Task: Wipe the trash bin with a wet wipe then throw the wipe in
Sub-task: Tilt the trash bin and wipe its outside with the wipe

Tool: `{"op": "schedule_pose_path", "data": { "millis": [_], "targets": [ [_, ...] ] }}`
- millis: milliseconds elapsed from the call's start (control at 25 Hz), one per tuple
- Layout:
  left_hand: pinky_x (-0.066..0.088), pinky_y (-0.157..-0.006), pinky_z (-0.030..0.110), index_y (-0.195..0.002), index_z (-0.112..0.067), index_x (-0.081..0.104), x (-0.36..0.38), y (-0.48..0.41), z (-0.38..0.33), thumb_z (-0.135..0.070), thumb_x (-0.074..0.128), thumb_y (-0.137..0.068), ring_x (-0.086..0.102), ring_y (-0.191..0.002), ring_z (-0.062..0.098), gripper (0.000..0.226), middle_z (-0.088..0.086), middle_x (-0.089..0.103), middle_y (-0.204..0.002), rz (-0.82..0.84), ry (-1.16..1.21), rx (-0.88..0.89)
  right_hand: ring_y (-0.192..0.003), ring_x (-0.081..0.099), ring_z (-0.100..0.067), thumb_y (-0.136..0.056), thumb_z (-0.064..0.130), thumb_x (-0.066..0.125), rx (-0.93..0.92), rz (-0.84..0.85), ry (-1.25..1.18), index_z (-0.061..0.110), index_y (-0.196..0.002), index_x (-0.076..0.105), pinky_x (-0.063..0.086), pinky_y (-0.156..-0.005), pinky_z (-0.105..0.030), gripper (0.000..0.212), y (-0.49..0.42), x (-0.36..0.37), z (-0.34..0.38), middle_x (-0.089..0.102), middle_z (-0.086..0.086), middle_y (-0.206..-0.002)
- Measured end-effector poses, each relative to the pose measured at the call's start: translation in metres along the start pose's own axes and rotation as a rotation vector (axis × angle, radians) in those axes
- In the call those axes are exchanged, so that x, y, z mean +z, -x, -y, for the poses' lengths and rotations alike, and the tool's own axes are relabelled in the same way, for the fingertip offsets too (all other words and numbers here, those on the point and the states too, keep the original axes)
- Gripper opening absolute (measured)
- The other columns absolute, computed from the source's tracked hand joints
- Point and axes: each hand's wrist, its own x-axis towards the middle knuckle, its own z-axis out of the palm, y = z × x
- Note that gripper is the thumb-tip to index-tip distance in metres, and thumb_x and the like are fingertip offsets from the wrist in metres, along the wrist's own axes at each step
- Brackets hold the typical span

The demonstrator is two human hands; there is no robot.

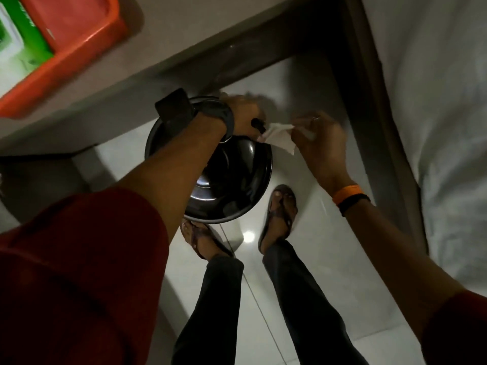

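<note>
A round shiny steel trash bin point(232, 180) stands on the floor under the table edge, seen from above. My left hand point(245, 114) reaches over its far rim, closed around a black handle point(257, 125) on the bin. A white wet wipe point(279, 139) hangs just right of that handle, above the bin's right rim. My right hand point(319, 143) pinches the wipe's right end between its fingertips. One corner of the wipe touches or nearly touches my left hand; motion blur keeps me from telling which.
A grey table point(110, 83) overhangs the bin at the upper left, carrying an orange tray point(79, 40) and a green packet point(23, 35). A bed with a white sheet point(434, 101) and a dark frame point(374, 101) runs along the right. My sandalled feet point(279, 214) stand on white tiles beside the bin.
</note>
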Motion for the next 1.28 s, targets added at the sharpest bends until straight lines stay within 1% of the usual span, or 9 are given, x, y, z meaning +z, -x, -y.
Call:
{"op": "schedule_pose_path", "data": {
  "millis": [200, 280, 520, 600, 720, 880, 1040, 1160, 1280],
  "targets": [
    [0.03, -0.091, 0.035, -0.128, -0.036, 0.061, 0.011, 0.022, 0.006, -0.059, 0.079, -0.069, 0.044, -0.124, 0.032, 0.066, 0.002, 0.058, -0.11, -0.009, 0.057, 0.06, -0.107, 0.07, -0.026, -0.098, 0.014, 0.062, 0.357, -0.196, -0.66, 0.009, -0.097, 0.053, 0.061, -0.093, -0.043, 0.011, -0.006, 0.003, 0.006, 0.066, -0.002, -0.102],
    [0.014, -0.076, 0.031, -0.126, -0.04, 0.062, 0.022, 0.053, 0.011, -0.061, 0.08, -0.065, 0.039, -0.116, 0.028, 0.066, -0.007, 0.047, -0.097, -0.053, 0.09, 0.086, -0.108, 0.069, -0.025, -0.098, 0.012, 0.061, 0.35, -0.269, -0.725, 0.015, -0.094, 0.049, 0.063, -0.089, -0.039, 0.013, -0.004, 0.011, 0.013, 0.063, -0.003, -0.106],
    [0.036, -0.096, 0.048, -0.102, -0.042, 0.062, 0.056, 0.151, 0.05, -0.055, 0.084, -0.062, 0.039, -0.101, 0.011, 0.047, -0.01, 0.053, -0.095, -0.005, 0.265, 0.011, -0.094, 0.062, 0.015, -0.1, 0.014, 0.057, -0.034, -0.161, -0.25, 0.018, -0.115, 0.063, 0.054, -0.086, -0.015, 0.016, 0.026, 0.069, 0.033, 0.071, 0.011, -0.103],
    [0.035, -0.098, 0.052, -0.096, -0.04, 0.063, 0.069, 0.172, 0.061, -0.049, 0.086, -0.062, 0.043, -0.1, 0.012, 0.043, -0.013, 0.053, -0.093, -0.03, 0.338, -0.004, -0.118, 0.057, 0.004, -0.099, 0.008, 0.056, -0.202, 0.117, -0.128, 0.007, -0.131, 0.061, 0.043, -0.106, -0.014, 0.032, 0.052, 0.096, 0.035, 0.068, -0.012, -0.13],
    [0.033, -0.1, 0.05, -0.096, -0.037, 0.065, 0.083, 0.183, 0.07, -0.045, 0.087, -0.063, 0.046, -0.099, 0.013, 0.04, -0.009, 0.057, -0.093, -0.088, 0.441, 0.016, -0.147, 0.043, -0.022, -0.101, 0.023, 0.053, -0.261, 0.5, -0.178, 0.011, -0.152, 0.039, 0.033, -0.124, -0.038, 0.054, 0.096, 0.124, 0.034, 0.045, -0.012, -0.157],
    [0.036, -0.1, 0.051, -0.092, -0.039, 0.065, 0.097, 0.181, 0.079, -0.043, 0.088, -0.061, 0.045, -0.095, 0.01, 0.038, -0.002, 0.059, -0.095, -0.138, 0.559, 0.022, -0.116, 0.067, -0.019, -0.104, 0.046, 0.036, -0.072, 0.409, -0.119, 0.021, -0.149, 0.04, 0.053, -0.097, -0.026, 0.052, 0.076, 0.143, 0.032, 0.067, -0.004, -0.13],
    [0.034, -0.092, 0.037, -0.093, -0.038, 0.066, 0.105, 0.178, 0.088, -0.041, 0.089, -0.062, 0.043, -0.085, -0.001, 0.039, -0.015, 0.054, -0.087, -0.23, 0.624, 0.033, -0.16, 0.004, -0.021, -0.111, 0.03, 0.027, -0.034, 0.523, 0.189, 0.013, -0.16, 0.013, 0.003, -0.131, -0.039, 0.054, 0.019, 0.153, 0.023, 0.008, -0.007, -0.171],
    [0.036, -0.082, 0.018, -0.093, -0.035, 0.067, 0.11, 0.184, 0.104, -0.029, 0.09, -0.063, 0.048, -0.082, -0.002, 0.038, -0.022, 0.059, -0.082, -0.292, 0.732, 0.025, -0.16, 0.007, -0.02, -0.109, 0.023, 0.029, -0.391, 0.619, 0.037, 0.011, -0.159, 0.019, 0.0, -0.131, -0.035, 0.053, 0.065, 0.149, 0.031, 0.014, -0.008, -0.17],
    [0.042, -0.082, 0.024, -0.095, -0.032, 0.067, 0.124, 0.197, 0.12, -0.018, 0.089, -0.066, 0.05, -0.086, 0.006, 0.038, -0.011, 0.065, -0.088, -0.301, 0.776, -0.016, -0.159, 0.009, -0.02, -0.107, 0.02, 0.032, -0.596, 0.696, 0.026, 0.009, -0.159, 0.021, 0.006, -0.132, -0.043, 0.054, 0.083, 0.152, 0.013, 0.017, -0.009, -0.17]
  ]
}}
